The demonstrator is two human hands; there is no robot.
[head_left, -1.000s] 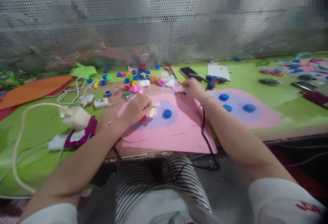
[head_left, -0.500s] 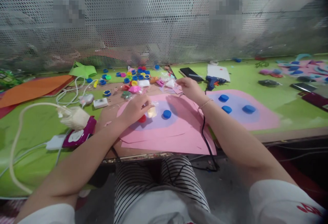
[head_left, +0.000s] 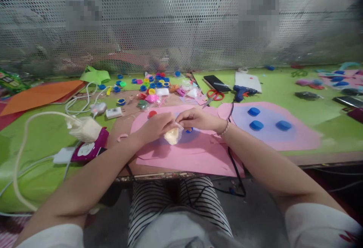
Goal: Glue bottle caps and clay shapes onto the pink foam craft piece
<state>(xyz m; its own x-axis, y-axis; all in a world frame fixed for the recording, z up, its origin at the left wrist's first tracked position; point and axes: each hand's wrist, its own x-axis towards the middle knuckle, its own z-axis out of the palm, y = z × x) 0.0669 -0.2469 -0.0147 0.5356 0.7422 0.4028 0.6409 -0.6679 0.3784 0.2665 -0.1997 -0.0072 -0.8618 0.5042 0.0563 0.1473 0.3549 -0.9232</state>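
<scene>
My left hand [head_left: 159, 125] is closed on a small clear plastic bag [head_left: 172, 136] with something pale yellow inside. Close against it, my right hand [head_left: 195, 120] pinches the same bag's upper edge. Below the hands lies a pink sheet [head_left: 181, 159] with a rounded pink-and-lilac cutout on top. A red bottle cap [head_left: 152, 114] rests on it behind my left hand, and a blue cap [head_left: 188, 130] is partly hidden under my right fingers. Scissors with red handles [head_left: 216, 95] lie just beyond my right hand.
Several coloured caps [head_left: 151, 90] and small bagged lumps [head_left: 152, 98] lie at the back. A blue glue gun [head_left: 241, 93] rests by a white card. To the right, another cutout [head_left: 269, 138] bears blue caps. A purple power strip [head_left: 92, 149] with cables stands left. Perforated metal [head_left: 181, 21] rises behind.
My right hand has come back from the rear of the table to the bag in my left hand. Scissors now show where it was. The bag has moved slightly nearer to me.
</scene>
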